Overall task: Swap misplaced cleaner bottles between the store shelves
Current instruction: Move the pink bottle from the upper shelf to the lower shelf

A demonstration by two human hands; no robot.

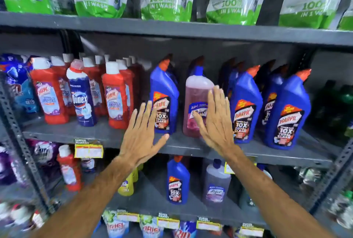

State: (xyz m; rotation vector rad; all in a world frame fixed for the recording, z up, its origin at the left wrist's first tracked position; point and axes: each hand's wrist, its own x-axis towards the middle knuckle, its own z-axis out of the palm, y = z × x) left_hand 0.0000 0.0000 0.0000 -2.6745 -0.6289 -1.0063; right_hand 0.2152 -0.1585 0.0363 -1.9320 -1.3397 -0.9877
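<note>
On the middle shelf, a pink bottle stands among blue Harpic bottles; left hand and right hand hover spread, empty.

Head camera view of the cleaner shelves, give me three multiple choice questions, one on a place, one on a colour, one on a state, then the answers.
1. Where does the pink bottle stand?
A. top shelf
B. middle shelf, among blue Harpic bottles
C. floor

2. What colour is the Domex bottle body?
A. dark blue
B. yellow
C. green

3. What are the hands doing?
A. both gripping bottles
B. both open, fingers spread
C. holding a pouch

Answers: B, blue Harpic bottles flank it; A, its blue body stands among red ones; B, the left hand and right hand show flat, spread fingers, gripping nothing.
</note>
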